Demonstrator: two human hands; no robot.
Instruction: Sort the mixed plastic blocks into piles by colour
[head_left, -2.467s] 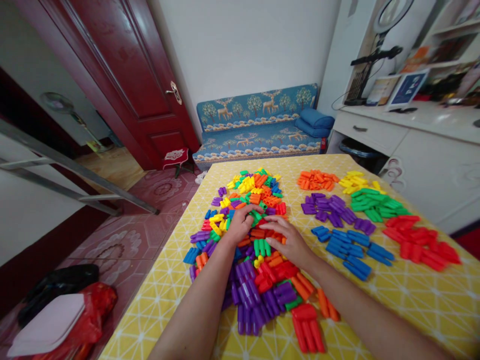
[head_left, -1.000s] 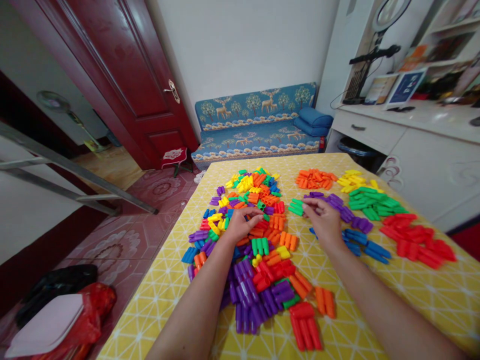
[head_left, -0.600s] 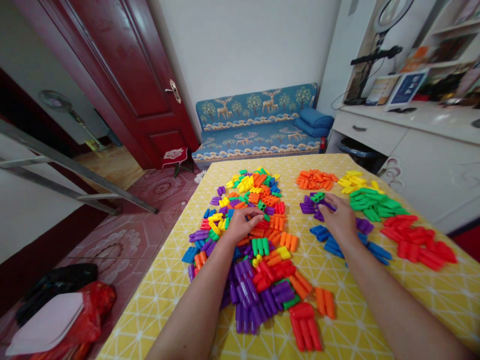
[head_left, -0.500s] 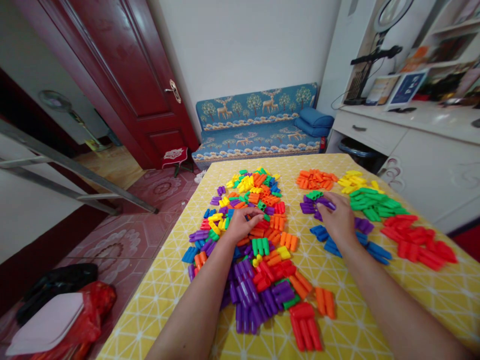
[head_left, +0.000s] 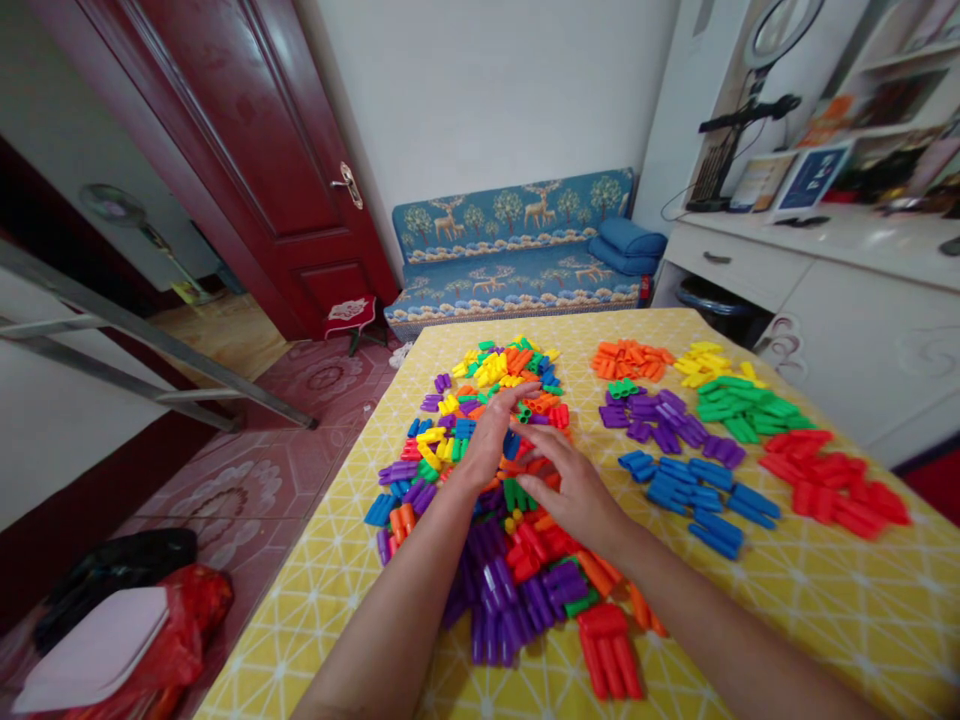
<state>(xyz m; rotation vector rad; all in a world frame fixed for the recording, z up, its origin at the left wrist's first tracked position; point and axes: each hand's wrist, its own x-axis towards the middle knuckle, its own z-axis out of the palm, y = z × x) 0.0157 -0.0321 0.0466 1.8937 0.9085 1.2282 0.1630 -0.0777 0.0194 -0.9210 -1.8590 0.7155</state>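
1. Mixed blocks (head_left: 499, 600) lie in a heap under both hands. The left hand (head_left: 487, 445) lays its fingers (head_left: 517, 395) out flat and close together on the heap's far part, holding nothing.
2. The right hand (head_left: 574, 495) sits palm down just beside the left, closer to the near edge. Its fingers (head_left: 536, 445) are loosely spread over orange and green pieces; I cannot tell whether they pinch one.
3. The heap runs along the left half of the table (head_left: 825, 600), from the near edge toward the far edge.
4. Toward the right edge lie sorted piles: blue (head_left: 697, 495), purple (head_left: 660, 420), red (head_left: 832, 475) and green (head_left: 739, 408).
5. The orange pile (head_left: 630, 358) and yellow pile (head_left: 701, 360) lie nearest the far edge.
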